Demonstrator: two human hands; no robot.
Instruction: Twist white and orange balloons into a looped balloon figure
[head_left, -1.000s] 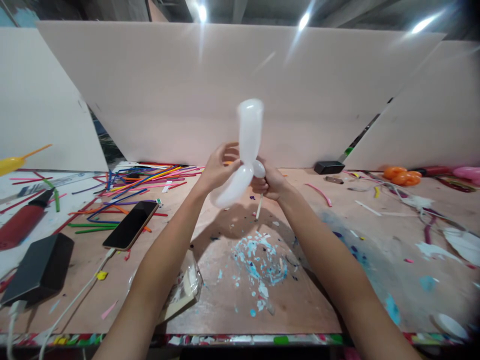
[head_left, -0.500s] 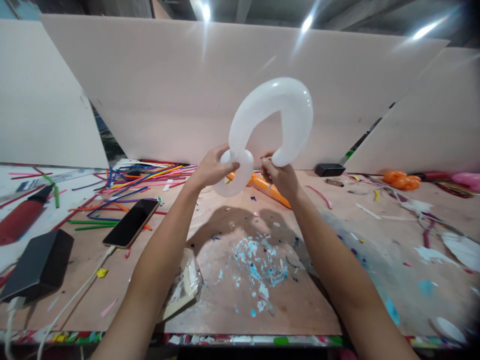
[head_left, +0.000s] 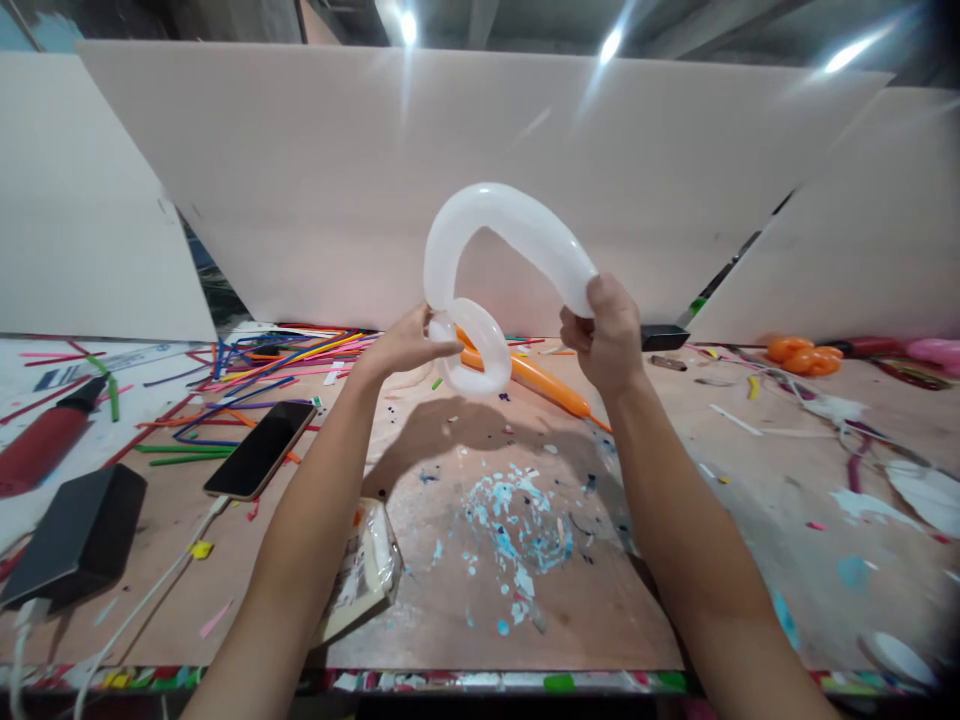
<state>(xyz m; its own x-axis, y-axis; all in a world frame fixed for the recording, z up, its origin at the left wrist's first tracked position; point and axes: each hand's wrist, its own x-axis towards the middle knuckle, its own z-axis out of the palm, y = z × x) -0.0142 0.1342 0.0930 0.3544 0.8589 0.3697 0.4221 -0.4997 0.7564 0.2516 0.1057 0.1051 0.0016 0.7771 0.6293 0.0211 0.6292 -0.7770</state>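
Note:
A long white modelling balloon (head_left: 510, 225) arches above the table between both hands. My left hand (head_left: 405, 345) pinches it where a small twisted loop (head_left: 480, 350) hangs at its left end. My right hand (head_left: 606, 335) is closed around the balloon's right end. Behind the hands an inflated orange balloon (head_left: 544, 380) lies on the plywood table (head_left: 480, 590).
Several uninflated coloured balloon strands (head_left: 262, 370) lie at the left, with a phone (head_left: 261, 450), a black box (head_left: 79, 535) with cables and a red pump (head_left: 41, 440). A plastic packet (head_left: 367, 570) is near the front edge. Orange and pink balloons (head_left: 802, 352) sit far right. White boards stand behind.
The balloon went from a short folded bundle to a wide arch. My right hand moved right along it and now grips its end, while the left keeps the small loop.

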